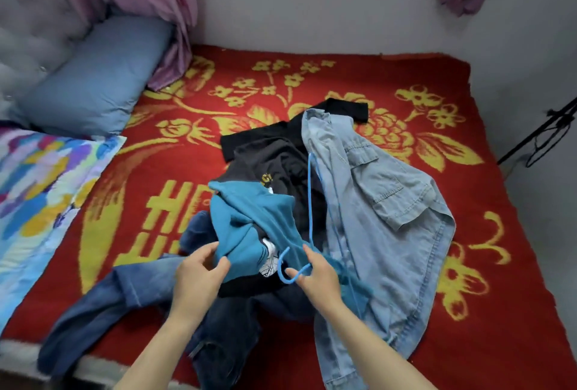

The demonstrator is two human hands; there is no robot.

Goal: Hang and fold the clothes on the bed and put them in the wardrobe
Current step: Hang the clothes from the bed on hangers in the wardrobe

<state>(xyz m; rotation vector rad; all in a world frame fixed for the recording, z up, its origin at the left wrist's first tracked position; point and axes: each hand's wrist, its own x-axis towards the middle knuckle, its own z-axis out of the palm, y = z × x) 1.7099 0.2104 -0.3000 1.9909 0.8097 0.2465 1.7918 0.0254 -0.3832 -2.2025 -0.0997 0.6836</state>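
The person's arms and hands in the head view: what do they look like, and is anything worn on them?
Both forearms are bare as far as the frame shows them; no sleeve, glove, watch, bracelet or ring shows on the left hand or the right hand. The fingers are slim, the nails short and apparently unpainted.

Dark grey T-shirt point(262, 155) in the clothes pile: yellow print, partly covered by folds, only fragment "AG" legible. Red woven blanket point(312, 77) with yellow flowers: large yellow blocky character near the pile, half hidden under garments, not readable. No other text visible.
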